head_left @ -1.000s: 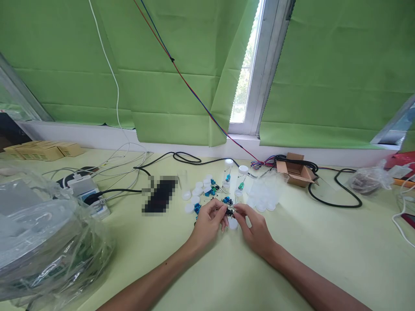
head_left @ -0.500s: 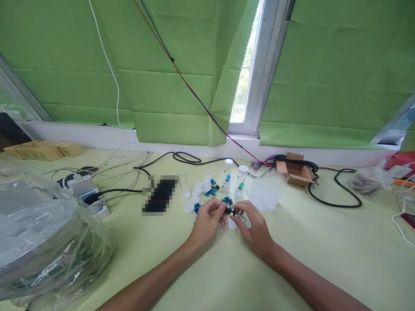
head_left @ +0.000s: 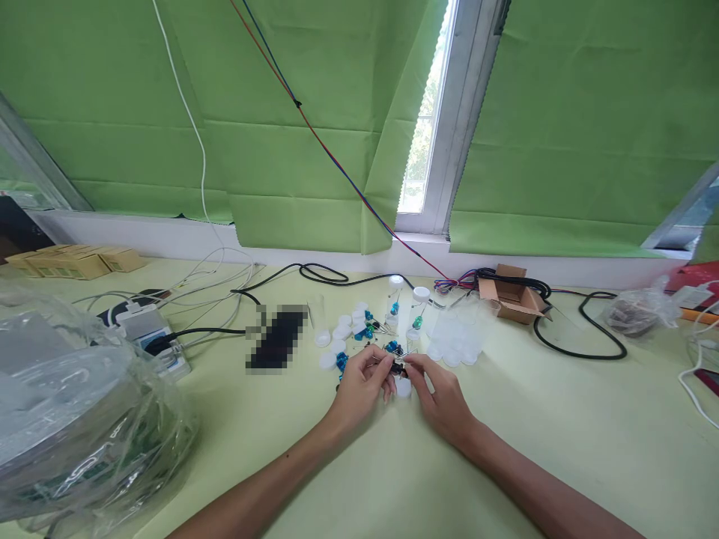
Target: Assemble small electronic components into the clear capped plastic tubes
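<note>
Between my hands is a small black part with thin wire leads, too small to name more exactly. My left hand is closed, pinching it with thumb and forefinger. The fingers of my right hand are pinched together at its right end. Just beyond the fingertips lie small blue parts with wire leads. A white cap sits on the table below the fingertips. Behind the hands are clear vials with white caps, one holding a green part.
Several loose white caps lie left of the hands. Translucent discs are grouped at the right, near an open cardboard box. A power strip and a plastic-wrapped bundle stand left. Black cable loops at right.
My right fingers have closed in on the end of the black part, moving slightly left. My left hand stays almost in place.
</note>
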The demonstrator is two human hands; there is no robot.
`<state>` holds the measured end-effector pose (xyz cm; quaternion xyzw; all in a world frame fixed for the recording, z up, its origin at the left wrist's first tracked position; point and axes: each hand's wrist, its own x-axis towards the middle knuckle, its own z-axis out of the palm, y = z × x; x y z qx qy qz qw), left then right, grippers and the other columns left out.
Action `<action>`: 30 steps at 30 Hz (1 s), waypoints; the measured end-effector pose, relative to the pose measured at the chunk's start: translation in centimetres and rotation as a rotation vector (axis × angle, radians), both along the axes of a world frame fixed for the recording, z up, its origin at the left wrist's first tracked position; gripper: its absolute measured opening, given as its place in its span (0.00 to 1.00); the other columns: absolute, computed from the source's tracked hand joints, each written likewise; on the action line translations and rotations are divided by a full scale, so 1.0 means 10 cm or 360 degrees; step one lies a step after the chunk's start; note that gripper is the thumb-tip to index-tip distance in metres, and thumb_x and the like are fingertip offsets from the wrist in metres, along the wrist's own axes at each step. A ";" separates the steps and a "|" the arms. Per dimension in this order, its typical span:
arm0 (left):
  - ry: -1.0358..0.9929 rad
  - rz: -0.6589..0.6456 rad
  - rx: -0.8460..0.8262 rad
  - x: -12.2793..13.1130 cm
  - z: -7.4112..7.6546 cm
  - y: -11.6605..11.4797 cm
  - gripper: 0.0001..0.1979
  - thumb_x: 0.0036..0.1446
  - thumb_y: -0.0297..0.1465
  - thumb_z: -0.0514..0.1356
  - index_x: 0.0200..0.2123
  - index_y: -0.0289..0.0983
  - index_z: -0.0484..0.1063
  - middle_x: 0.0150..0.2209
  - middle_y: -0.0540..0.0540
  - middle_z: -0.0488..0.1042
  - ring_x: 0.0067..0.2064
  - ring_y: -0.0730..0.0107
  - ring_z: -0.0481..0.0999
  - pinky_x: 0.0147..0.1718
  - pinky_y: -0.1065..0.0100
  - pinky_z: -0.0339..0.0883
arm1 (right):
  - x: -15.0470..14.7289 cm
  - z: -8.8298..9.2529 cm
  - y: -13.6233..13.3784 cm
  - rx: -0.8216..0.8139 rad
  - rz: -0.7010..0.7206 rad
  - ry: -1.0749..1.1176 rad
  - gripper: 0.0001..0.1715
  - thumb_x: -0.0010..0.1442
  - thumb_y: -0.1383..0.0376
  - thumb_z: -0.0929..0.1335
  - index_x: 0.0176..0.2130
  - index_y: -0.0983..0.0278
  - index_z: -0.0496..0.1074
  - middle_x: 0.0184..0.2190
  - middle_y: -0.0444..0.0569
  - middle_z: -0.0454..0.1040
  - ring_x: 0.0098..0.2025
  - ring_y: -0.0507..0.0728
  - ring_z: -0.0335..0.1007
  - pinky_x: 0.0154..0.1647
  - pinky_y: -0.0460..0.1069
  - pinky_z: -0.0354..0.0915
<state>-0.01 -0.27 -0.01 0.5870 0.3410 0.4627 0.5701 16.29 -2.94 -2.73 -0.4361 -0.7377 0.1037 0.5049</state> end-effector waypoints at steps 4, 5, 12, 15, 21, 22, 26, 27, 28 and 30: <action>-0.0029 0.0022 -0.0007 -0.01 -0.01 0.02 0.15 0.59 0.42 0.60 0.29 0.37 0.66 0.19 0.53 0.71 0.19 0.74 0.67 0.21 0.71 0.61 | -0.01 0.03 -0.01 0.0028 0.0031 -0.0020 0.08 0.66 0.65 0.64 0.46 0.61 0.68 0.36 0.49 0.73 0.34 0.55 0.70 0.37 0.50 0.68; -0.0036 0.0015 -0.0005 -0.02 -0.02 0.03 0.15 0.59 0.42 0.60 0.29 0.37 0.66 0.19 0.53 0.71 0.19 0.75 0.67 0.21 0.71 0.61 | -0.01 0.04 -0.01 0.0049 0.0050 -0.0024 0.08 0.66 0.65 0.64 0.46 0.61 0.67 0.38 0.49 0.71 0.34 0.55 0.69 0.37 0.51 0.68; -0.0025 -0.0002 -0.0009 -0.02 -0.04 0.03 0.14 0.60 0.42 0.59 0.30 0.37 0.66 0.19 0.53 0.71 0.20 0.74 0.67 0.22 0.71 0.61 | 0.00 0.01 0.01 0.0067 0.0074 -0.0017 0.08 0.66 0.67 0.64 0.47 0.61 0.67 0.37 0.49 0.71 0.34 0.55 0.68 0.36 0.50 0.69; 0.0001 -0.0020 0.0001 -0.02 -0.02 0.02 0.14 0.60 0.42 0.59 0.30 0.37 0.67 0.19 0.53 0.71 0.20 0.74 0.67 0.22 0.71 0.61 | 0.00 -0.02 0.01 0.0074 0.0043 -0.0010 0.09 0.67 0.66 0.64 0.47 0.61 0.67 0.35 0.49 0.73 0.35 0.55 0.71 0.36 0.50 0.70; 0.0027 -0.0049 -0.0005 0.00 0.00 -0.02 0.15 0.60 0.42 0.59 0.30 0.37 0.66 0.19 0.52 0.71 0.20 0.74 0.67 0.23 0.71 0.61 | 0.00 -0.02 0.01 0.0031 0.0017 0.0010 0.10 0.68 0.65 0.61 0.48 0.62 0.68 0.32 0.48 0.78 0.33 0.55 0.75 0.35 0.49 0.71; 0.0027 -0.0056 -0.0005 0.00 0.00 -0.02 0.15 0.60 0.42 0.59 0.30 0.37 0.66 0.19 0.52 0.71 0.20 0.74 0.67 0.23 0.71 0.61 | 0.00 -0.02 0.01 0.0022 0.0021 0.0008 0.10 0.68 0.65 0.61 0.47 0.62 0.68 0.32 0.47 0.77 0.32 0.55 0.75 0.35 0.48 0.70; 0.0015 -0.0050 -0.0009 0.01 0.01 -0.03 0.15 0.59 0.43 0.60 0.29 0.37 0.67 0.20 0.52 0.71 0.20 0.74 0.67 0.23 0.71 0.62 | 0.00 -0.01 0.01 -0.0006 -0.0014 0.0002 0.11 0.69 0.65 0.60 0.47 0.62 0.68 0.31 0.46 0.77 0.31 0.54 0.74 0.34 0.47 0.69; 0.0010 -0.0030 -0.0014 0.01 0.01 -0.02 0.15 0.59 0.43 0.60 0.29 0.37 0.67 0.20 0.52 0.71 0.20 0.74 0.67 0.22 0.71 0.61 | 0.00 -0.01 0.01 -0.0010 -0.0031 0.0006 0.10 0.69 0.65 0.60 0.47 0.61 0.68 0.32 0.47 0.76 0.32 0.54 0.74 0.34 0.48 0.69; 0.0004 -0.0005 -0.0019 0.01 0.01 -0.02 0.15 0.58 0.43 0.60 0.29 0.37 0.67 0.19 0.52 0.70 0.20 0.74 0.67 0.22 0.71 0.61 | 0.00 0.00 0.00 -0.0010 -0.0039 0.0009 0.09 0.68 0.65 0.61 0.47 0.61 0.68 0.33 0.48 0.76 0.33 0.55 0.73 0.35 0.48 0.69; -0.0011 0.0034 -0.0029 0.01 0.01 0.00 0.16 0.57 0.44 0.61 0.28 0.37 0.67 0.18 0.53 0.69 0.19 0.74 0.67 0.21 0.71 0.61 | 0.00 0.01 0.00 0.0007 -0.0019 0.0003 0.08 0.67 0.64 0.63 0.47 0.61 0.67 0.36 0.49 0.74 0.33 0.55 0.71 0.36 0.50 0.69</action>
